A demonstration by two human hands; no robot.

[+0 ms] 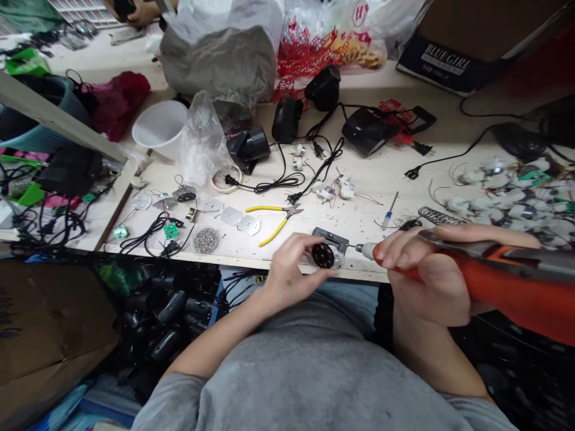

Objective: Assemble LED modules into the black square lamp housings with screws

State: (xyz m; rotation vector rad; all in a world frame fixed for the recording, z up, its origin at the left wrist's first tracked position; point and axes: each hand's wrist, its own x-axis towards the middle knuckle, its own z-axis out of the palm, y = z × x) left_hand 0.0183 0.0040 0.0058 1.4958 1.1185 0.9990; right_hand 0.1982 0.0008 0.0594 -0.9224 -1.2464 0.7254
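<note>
My left hand grips a small assembly with a black slotted disc and a dark grey housing at the table's front edge. Wrapped in my right hand is an orange electric screwdriver, lying almost level and pointing left. Its thin bit reaches the right side of the housing; whether it sits in a screw I cannot tell. Just beyond my left hand lie yellow-handled cutting pliers, jaws apart. A small blue screwdriver rests behind the electric one.
A round dish of screws, flat metal plates and green circuit boards lie to the left. Corded black housings stand farther back. Motor parts and a spring are at right. Another person's hand shows at far left.
</note>
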